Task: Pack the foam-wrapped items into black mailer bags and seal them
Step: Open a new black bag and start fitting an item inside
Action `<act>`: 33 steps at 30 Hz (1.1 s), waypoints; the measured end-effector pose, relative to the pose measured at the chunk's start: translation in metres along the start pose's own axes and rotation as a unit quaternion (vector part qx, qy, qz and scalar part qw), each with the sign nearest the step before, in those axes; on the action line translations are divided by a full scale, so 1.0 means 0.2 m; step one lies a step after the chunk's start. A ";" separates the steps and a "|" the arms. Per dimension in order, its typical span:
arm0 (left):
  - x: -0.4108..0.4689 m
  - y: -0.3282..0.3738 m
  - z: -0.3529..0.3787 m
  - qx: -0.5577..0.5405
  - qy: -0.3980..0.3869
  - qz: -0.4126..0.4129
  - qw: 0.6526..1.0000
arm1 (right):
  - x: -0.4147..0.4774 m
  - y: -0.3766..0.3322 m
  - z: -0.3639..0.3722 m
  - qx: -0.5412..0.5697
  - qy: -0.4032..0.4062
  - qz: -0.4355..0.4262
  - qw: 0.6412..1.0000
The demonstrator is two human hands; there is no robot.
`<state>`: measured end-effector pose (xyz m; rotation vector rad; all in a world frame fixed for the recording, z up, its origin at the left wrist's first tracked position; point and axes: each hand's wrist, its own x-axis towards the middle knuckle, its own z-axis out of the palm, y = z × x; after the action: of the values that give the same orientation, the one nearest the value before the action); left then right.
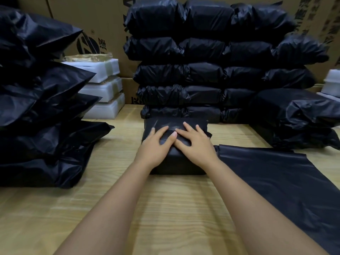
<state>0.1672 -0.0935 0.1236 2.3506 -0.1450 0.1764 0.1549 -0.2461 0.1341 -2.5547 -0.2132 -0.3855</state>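
Observation:
A packed black mailer bag (176, 162) lies flat on the wooden table (165, 208) in the middle of the view. My left hand (156, 142) and my right hand (195, 142) both press flat on its top, fingers spread, thumbs meeting at the centre. An empty stack of flat black mailer bags (276, 181) lies on the table to the right of it. Several white foam-wrapped items (103, 85) are stacked at the back left.
A tall stack of packed black bags (211, 70) stands directly behind the parcel. More packed bags are piled at the left (40, 107) and at the right (301, 118). Cardboard boxes (95, 24) form the back wall. White foam (331, 81) shows at the far right.

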 end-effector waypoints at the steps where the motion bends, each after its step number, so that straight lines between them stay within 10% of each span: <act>1: 0.00 -0.02 0.00 -0.039 -0.004 -0.032 0.999 | -0.01 0.01 0.00 0.029 0.016 0.009 0.999; 8: 0.00 -0.06 0.02 -0.030 -0.010 -0.154 0.988 | -0.15 0.11 0.05 0.297 0.068 0.111 0.946; 19: -0.03 -0.08 -0.07 -0.177 -0.069 -0.197 0.962 | -0.13 0.16 -0.03 0.285 -0.037 0.201 0.937; 24: 0.01 -0.15 -0.17 -0.116 0.065 -0.216 0.967 | -0.10 0.20 -0.11 0.326 0.112 0.295 0.891; 33: -0.06 -0.20 -0.04 -0.297 -0.124 -0.217 0.922 | -0.13 0.13 0.04 0.445 -0.048 0.276 0.851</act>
<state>0.1618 -0.0589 0.0999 1.7305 0.1821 -0.3428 0.1376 -0.2664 0.1070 -1.5991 0.2627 0.0754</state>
